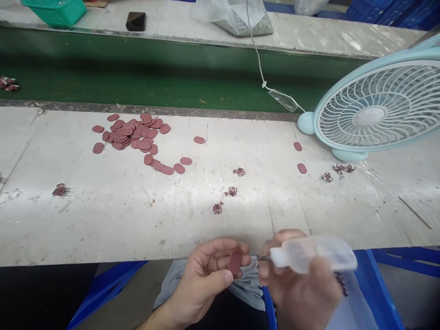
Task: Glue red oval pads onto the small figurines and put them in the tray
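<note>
Between the fingers of my left hand [206, 279] is a dark red oval disc [235, 261], its flat face towards me. My right hand [302, 288], blurred by motion, grips a translucent squeeze bottle [319, 254] that lies sideways. The bottle's white cap and thin nozzle point left at the disc, with a small gap between. Both hands are at the bench's front edge. Beyond them lie three small red and white figure-like pieces, one of them a crumpled-looking piece [217, 207]. Farther back is a heap of similar red oval discs [134, 133].
A light blue fan [374, 110] stands at the right, its cord [256, 50] running up across a green channel [165, 73]. At the back are a green basket [57, 11], a black box [136, 21] and a plastic bag of grey bits [244, 23]. Below right is a blue crate [381, 288].
</note>
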`<control>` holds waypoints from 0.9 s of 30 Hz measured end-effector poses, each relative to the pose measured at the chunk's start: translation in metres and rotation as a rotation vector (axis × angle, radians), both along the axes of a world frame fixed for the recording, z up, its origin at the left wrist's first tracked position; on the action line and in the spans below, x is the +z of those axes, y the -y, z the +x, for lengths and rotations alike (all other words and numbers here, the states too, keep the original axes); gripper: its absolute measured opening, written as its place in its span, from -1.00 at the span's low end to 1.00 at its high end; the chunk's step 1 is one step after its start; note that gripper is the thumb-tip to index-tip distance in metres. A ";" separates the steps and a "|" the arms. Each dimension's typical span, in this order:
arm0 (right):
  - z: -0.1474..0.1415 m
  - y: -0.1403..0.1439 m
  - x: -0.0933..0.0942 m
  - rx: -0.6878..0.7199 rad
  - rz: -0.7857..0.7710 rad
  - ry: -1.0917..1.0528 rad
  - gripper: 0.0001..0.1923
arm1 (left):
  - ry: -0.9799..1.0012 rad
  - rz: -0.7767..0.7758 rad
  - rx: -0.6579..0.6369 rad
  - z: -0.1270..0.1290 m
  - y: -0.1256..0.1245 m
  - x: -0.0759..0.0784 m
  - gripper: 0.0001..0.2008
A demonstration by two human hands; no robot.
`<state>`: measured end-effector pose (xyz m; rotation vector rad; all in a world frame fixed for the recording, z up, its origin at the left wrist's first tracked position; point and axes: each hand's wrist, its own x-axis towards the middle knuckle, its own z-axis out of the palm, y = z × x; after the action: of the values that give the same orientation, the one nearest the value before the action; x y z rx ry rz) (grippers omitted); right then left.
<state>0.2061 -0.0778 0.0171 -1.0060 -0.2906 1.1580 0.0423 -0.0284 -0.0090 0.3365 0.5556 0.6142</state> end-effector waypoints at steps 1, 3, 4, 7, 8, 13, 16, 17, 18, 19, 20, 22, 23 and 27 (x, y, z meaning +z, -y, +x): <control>0.010 -0.010 0.003 -0.004 0.044 -0.136 -0.60 | 0.003 0.006 -0.002 0.000 0.000 -0.001 -0.66; 0.030 -0.028 -0.003 0.028 0.145 -0.507 -0.59 | 0.022 0.020 0.003 0.000 -0.001 -0.003 -0.65; 0.039 -0.035 -0.010 0.063 0.189 -0.673 -0.61 | 0.037 0.030 0.009 0.000 -0.001 -0.004 -0.64; 0.056 -0.047 -0.034 0.140 0.299 -0.907 -0.68 | 0.064 0.056 0.026 -0.003 -0.004 -0.007 -0.62; 0.056 -0.048 -0.038 0.137 0.332 -0.923 -0.68 | 0.061 0.062 0.034 -0.005 -0.005 -0.008 -0.63; 0.035 -0.040 -0.022 0.165 0.294 0.025 -0.55 | 0.005 0.092 0.103 -0.022 -0.013 -0.007 -0.64; 0.022 -0.049 -0.009 0.277 -0.001 0.914 -0.82 | -0.026 0.082 0.151 -0.029 -0.017 -0.007 -0.77; 0.020 -0.057 -0.008 0.289 -0.056 1.053 -0.87 | -0.038 0.077 0.161 -0.031 -0.018 -0.007 -0.82; 0.019 -0.066 -0.010 0.296 -0.083 1.145 -0.79 | -0.048 0.074 0.167 -0.032 -0.018 -0.007 -0.86; 0.019 -0.077 -0.014 0.311 -0.107 1.247 -0.74 | -0.051 0.075 0.171 -0.033 -0.018 -0.007 -0.88; 0.020 -0.087 -0.018 0.328 -0.121 1.327 -0.72 | -0.045 0.081 0.175 -0.033 -0.018 -0.007 -0.89; 0.022 -0.104 -0.028 0.371 -0.128 1.404 -0.74 | -0.028 0.086 0.181 -0.034 -0.017 -0.006 -0.83; 0.024 -0.109 -0.031 0.390 -0.134 1.429 -0.76 | -0.022 0.084 0.186 -0.034 -0.016 -0.006 -0.79; 0.022 -0.106 -0.023 0.366 -0.192 1.447 -0.79 | -0.029 0.102 0.195 -0.034 -0.014 -0.008 -0.73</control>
<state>0.2280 0.0279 -0.0058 -1.8903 -1.5672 0.5630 0.0085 -0.0147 -0.0165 0.3907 0.5906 0.8285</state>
